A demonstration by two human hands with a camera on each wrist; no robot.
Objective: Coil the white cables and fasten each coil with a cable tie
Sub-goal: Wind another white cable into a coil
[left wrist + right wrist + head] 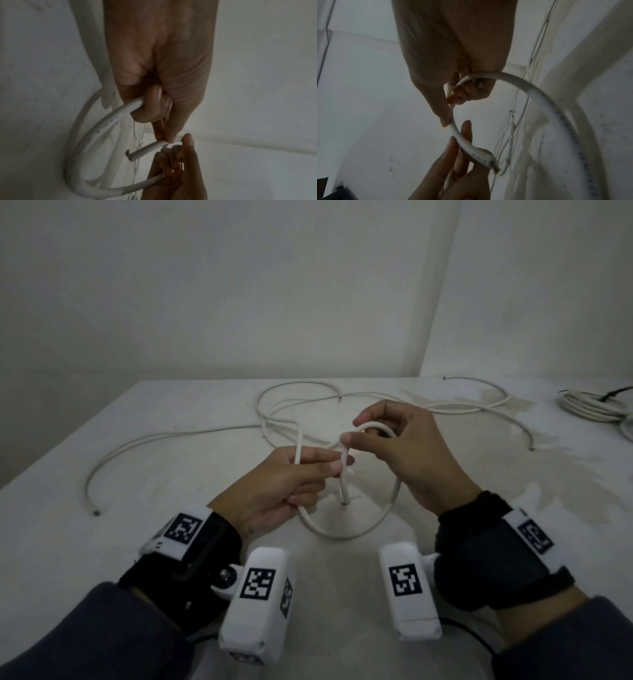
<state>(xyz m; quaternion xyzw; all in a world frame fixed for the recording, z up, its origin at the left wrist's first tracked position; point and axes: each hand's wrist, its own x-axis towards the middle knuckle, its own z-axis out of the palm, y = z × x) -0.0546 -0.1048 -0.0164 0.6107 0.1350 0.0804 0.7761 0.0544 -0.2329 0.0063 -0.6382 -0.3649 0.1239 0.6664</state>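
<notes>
A thick white cable [346,534] forms one loop held above the white table [102,542] between both hands. My left hand [305,474] pinches the loop near its cut end [345,501], which hangs down. My right hand [380,436] pinches the top bend of the same loop. In the left wrist view the left hand [159,112] curls round the cable [96,129], with its cut end [132,155] sticking out. In the right wrist view the right hand [452,97] grips the cable [539,94] where it arcs away. No cable tie shows.
Loose white cables [274,409] sprawl across the far half of the table, one trailing to the left [102,463]. A coiled white bundle [592,405] with a black lead lies at the far right edge. Walls stand behind the table.
</notes>
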